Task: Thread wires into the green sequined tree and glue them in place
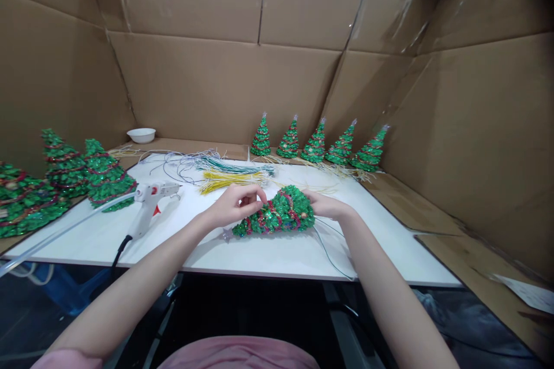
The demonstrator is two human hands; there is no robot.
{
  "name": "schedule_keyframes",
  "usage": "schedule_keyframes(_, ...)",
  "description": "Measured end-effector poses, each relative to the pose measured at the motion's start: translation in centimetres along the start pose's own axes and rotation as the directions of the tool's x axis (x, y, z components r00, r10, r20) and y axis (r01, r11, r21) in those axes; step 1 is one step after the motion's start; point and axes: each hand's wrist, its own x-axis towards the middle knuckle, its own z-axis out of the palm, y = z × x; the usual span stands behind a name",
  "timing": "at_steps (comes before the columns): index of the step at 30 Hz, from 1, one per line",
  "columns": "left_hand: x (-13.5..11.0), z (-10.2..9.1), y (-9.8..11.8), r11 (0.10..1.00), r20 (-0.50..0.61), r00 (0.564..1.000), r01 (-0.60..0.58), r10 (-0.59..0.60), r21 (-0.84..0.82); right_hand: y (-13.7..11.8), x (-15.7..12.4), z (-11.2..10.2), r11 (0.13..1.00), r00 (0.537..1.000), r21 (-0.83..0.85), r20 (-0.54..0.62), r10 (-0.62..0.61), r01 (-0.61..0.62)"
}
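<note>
A small green tinsel Christmas tree (277,213) with a red garland lies on its side over the white table. Its star tip (227,235) points left and its base faces right. My right hand (324,204) grips the base end, with its fingertips hidden behind or inside it. Over the upper side of the tree, my left hand (238,204) has its fingers curled and thumb and fingertips close together at the garland. Whether something thin is between them is too small to tell. Thin green wires (331,253) trail from the base onto the table.
Behind the hands lie bundles of yellow wires (234,180) and green wires (238,167). A white glue gun (149,207) with a glue stick stands left. Several finished-looking trees (315,144) line the back; more trees (106,176) stand left. A white bowl (142,135) sits by the cardboard wall (194,86).
</note>
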Motion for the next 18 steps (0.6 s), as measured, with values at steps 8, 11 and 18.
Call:
schedule_keyframes(8,-0.14,0.04,-0.26,1.0,-0.029,0.999,-0.023,0.023,-0.008,-0.13,-0.02,0.03,1.0,1.0,0.001,0.002,0.0,0.0)
schedule_keyframes(11,-0.12,0.12,-0.24,1.0,-0.019,1.0,-0.022,0.023,0.01,0.05,0.03,0.01,1.0,1.0,0.003,0.006,-0.003,0.003)
schedule_keyframes(18,0.01,0.18,-0.06,0.999,-0.011,1.0,-0.021,0.022,0.034,-0.08,-0.07,0.01,1.0,1.0,0.012,-0.007,0.013,-0.013)
